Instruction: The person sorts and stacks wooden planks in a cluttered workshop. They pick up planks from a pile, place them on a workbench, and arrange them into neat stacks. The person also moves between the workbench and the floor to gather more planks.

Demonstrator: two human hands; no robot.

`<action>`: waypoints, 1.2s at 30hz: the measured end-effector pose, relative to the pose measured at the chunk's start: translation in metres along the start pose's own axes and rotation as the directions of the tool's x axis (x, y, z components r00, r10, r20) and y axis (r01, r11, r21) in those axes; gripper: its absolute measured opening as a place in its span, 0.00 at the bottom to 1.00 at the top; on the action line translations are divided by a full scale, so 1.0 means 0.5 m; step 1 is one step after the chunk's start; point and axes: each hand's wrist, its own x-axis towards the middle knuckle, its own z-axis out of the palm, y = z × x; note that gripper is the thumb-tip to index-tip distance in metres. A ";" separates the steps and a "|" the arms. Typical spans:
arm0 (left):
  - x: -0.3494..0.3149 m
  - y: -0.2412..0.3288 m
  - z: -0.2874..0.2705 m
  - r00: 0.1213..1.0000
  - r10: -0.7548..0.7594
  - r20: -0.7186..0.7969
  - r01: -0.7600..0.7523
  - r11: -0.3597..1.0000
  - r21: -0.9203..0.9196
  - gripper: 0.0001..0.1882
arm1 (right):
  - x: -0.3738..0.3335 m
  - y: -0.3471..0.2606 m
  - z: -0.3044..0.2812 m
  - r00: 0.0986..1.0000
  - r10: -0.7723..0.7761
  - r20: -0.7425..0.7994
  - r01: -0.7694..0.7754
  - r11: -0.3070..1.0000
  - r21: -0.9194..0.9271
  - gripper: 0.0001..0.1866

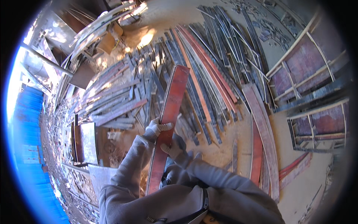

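Note:
A long red-faced plank [175, 95] stretches away from my body, its far end tilted slightly right. My left hand [158, 127], in a pale glove, is closed around the plank's left edge with the fingers lying over its red face. Lower down, my gloved right hand [172, 149] grips the right edge, its thumb on the face. The plank's near end reaches down beside my left sleeve. Parts of the fingers are hidden behind the plank.
Loose dark planks [112, 99] lie jumbled at the left, and long strips [209, 71] lie ahead. Wide reddish boards [263, 134] rest at my right, near framed panels [313, 67]. A low metal-topped table [88, 142] stands left, before a blue corrugated wall [30, 138].

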 end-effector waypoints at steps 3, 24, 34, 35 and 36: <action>0.143 0.108 0.044 0.998 0.036 0.060 -0.028 0.990 -0.140 0.25 | 0.113 -0.042 -0.080 0.997 -0.069 0.036 0.068 0.997 0.043 0.30; 0.980 0.829 -0.017 0.991 -0.037 -0.130 0.087 0.912 0.402 0.45 | 1.177 -0.965 -0.538 0.961 0.030 -0.274 0.095 0.896 0.434 0.43; 1.530 1.112 -0.209 0.967 0.002 -0.256 0.075 0.954 0.289 0.40 | 1.781 -1.296 -0.590 0.985 0.086 -0.152 0.008 0.849 0.529 0.39; 1.586 1.133 -0.239 0.971 0.025 -0.236 0.041 0.962 0.270 0.43 | 1.843 -1.330 -0.584 0.982 0.053 -0.179 0.046 0.861 0.507 0.36; 1.645 1.153 -0.270 0.970 0.004 -0.244 0.069 0.955 0.289 0.46 | 1.906 -1.363 -0.578 0.967 0.047 -0.249 0.078 0.881 0.467 0.34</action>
